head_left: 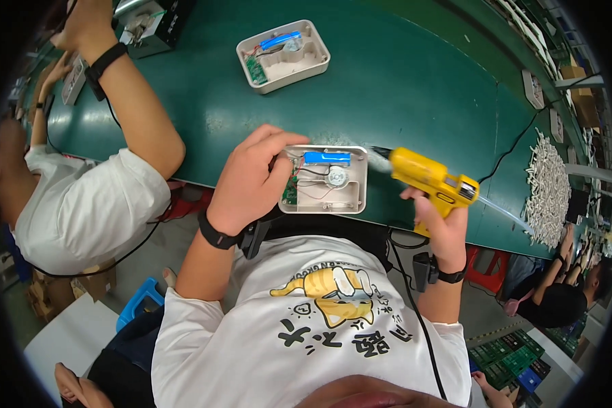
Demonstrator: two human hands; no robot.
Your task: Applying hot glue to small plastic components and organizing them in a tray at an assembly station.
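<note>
On the green table's near edge lies an open white plastic housing [333, 209]. Inside it are a blue battery [326, 158], a round silver motor [336, 177], thin wires and a green circuit board [290, 192], partly covered by my fingers. My left hand [248, 180] is closed on the housing's left side, its fingertips over the far left corner. In my right hand [445, 224] is a yellow hot glue gun [425, 170], gripped by its handle. Its dark nozzle points left, just beyond the housing's far right corner. A clear glue stick [503, 212] trails from its back.
A second white housing [289, 83] with similar parts sits farther back on the green table [401, 81]. A heap of small white pieces [549, 190] lies at right. Black cables run nearby. A co-worker's arm [143, 112] reaches over the table at left; others work at right.
</note>
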